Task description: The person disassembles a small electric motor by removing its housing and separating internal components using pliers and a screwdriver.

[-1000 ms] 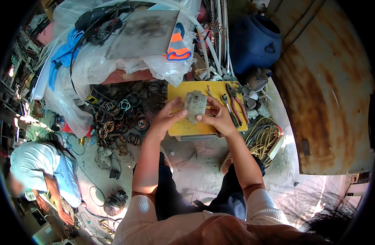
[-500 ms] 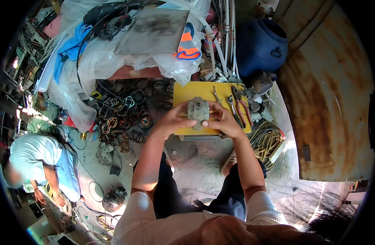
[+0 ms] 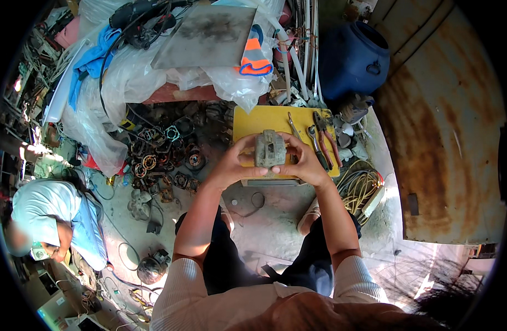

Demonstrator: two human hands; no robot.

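Between my two hands is a grey metal motor housing point(image 3: 270, 148), dusty, rounded, with slots in its side. My left hand point(image 3: 237, 164) grips its left side, thumb along the lower edge. On the opposite side my right hand point(image 3: 304, 161) holds it with the fingers behind and the thumb near the bottom. The housing is held up over a small yellow-topped table point(image 3: 254, 118). Lying on that table, to the right of the housing, are red-handled pliers point(image 3: 327, 140), a wrench-like tool point(image 3: 314, 140) with a dark handle and a slim metal tool point(image 3: 292, 124).
Motor parts and copper windings point(image 3: 149, 161) heap on the floor at left. Behind them stands a plastic-covered bench point(image 3: 137, 80) with a metal sheet point(image 3: 209, 38). A blue barrel point(image 3: 347, 66) and coiled cable point(image 3: 359, 190) are at right. Another person point(image 3: 49, 215) bends over at far left.
The housing has turned in my hands, so a different slotted face shows. Both hands stay on it. The other person's arms have drawn in closer to the body.
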